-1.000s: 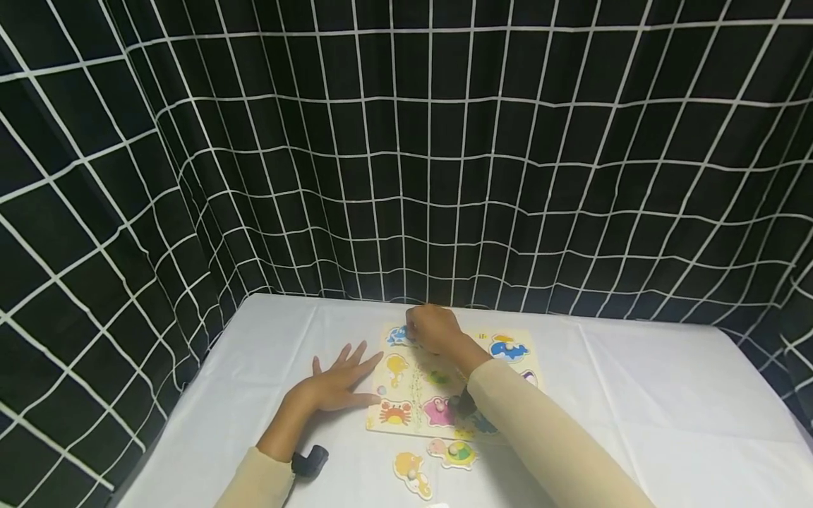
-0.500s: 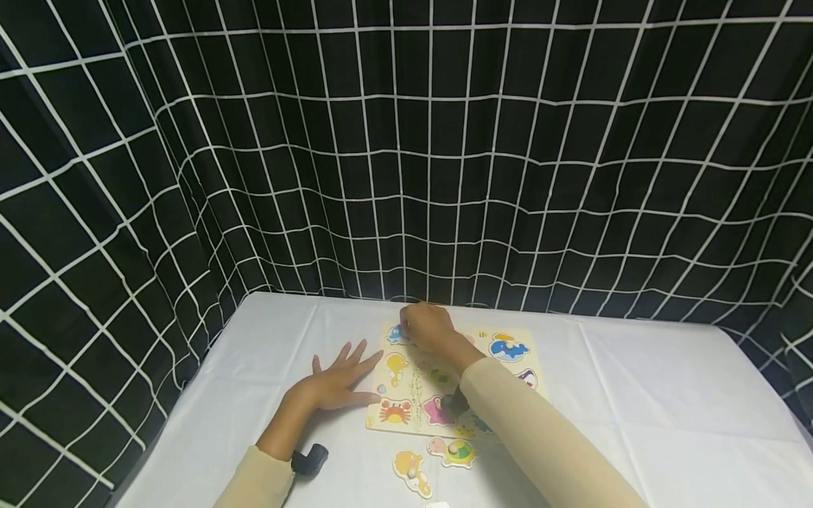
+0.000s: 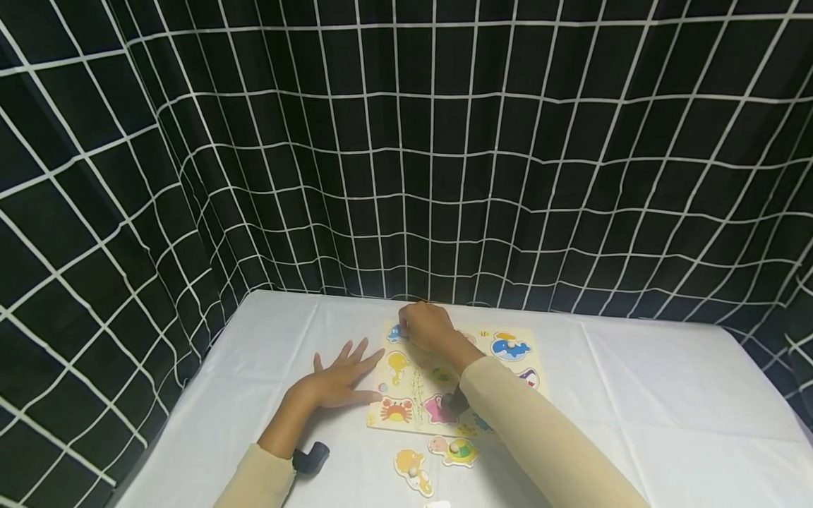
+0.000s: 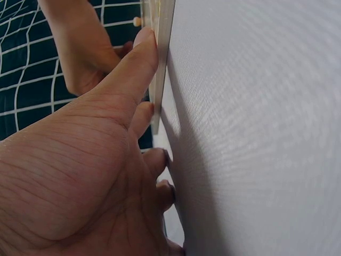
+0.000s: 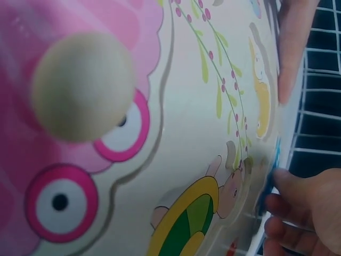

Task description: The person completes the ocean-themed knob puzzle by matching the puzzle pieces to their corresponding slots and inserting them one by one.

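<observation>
A wooden knob puzzle board with sea animals lies on the table. At its far left corner my right hand pinches a blue puzzle piece; its knob is hidden behind the fingers. In the right wrist view the thumb and curled fingertips meet at that piece's blue edge. My left hand lies with fingers spread beside the board, thumb and index fingertip at its left edge. On the board show a red crab piece, a pink piece and a blue whale piece.
A turtle piece and a yellow seahorse piece, both knobbed, lie loose in front of the board. A white object is cut off at the bottom. Behind the white-covered table hangs a black curtain with white grid lines.
My right hand has shifted slightly left over the blue piece, covering more of it. The left hand and the loose pieces stay where they were.
</observation>
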The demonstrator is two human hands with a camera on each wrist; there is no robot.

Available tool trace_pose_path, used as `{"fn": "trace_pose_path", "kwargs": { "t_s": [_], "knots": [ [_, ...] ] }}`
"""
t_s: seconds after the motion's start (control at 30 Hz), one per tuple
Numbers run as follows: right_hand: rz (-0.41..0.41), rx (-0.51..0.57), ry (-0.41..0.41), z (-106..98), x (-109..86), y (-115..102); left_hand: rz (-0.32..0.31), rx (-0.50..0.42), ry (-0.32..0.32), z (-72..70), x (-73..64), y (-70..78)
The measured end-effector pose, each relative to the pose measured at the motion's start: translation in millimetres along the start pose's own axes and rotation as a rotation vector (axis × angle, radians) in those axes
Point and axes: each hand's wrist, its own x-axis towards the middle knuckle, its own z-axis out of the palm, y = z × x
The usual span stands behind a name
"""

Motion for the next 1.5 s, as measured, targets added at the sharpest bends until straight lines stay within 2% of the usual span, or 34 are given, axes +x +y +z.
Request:
{"fn": "trace_pose_path", "kwargs": {
  "t_s": [0.17,0.4,0.6,0.7,0.9,1.17,1.5],
  "knots": [
    [-0.006,0.002,-0.008,-1,-1.7,1,-0.006,0.023,-0.006,-4.5,-1.5,6.3],
    [0.023,0.025,-0.048,-6,-7.7,3,-0.016,0.022,0.001,6.0,5.1,-4.6],
    [0.009,0.025,0.019,-15,-18.6,10,-0.011,0.034,-0.006,-1.4,0.6,2.5],
    [0.013,0.037,0.023,-21,-28.7,12,-0.021,0.061,-0.011,-5.7,-1.2,7.7],
    [0.016,0.091,0.015,-33,-54.5,12,-0.021,0.073,-0.005,-5.0,-1.2,10.7],
    [0.005,0.186,0.03,-35,-87.1,10,-0.034,0.061,0.002,-2.3,-4.3,11.3],
    [-0.02,0.2,0.085,-44,-125.2,3,-0.032,0.042,0.009,-0.4,-2.0,12.7]
  ]
}}
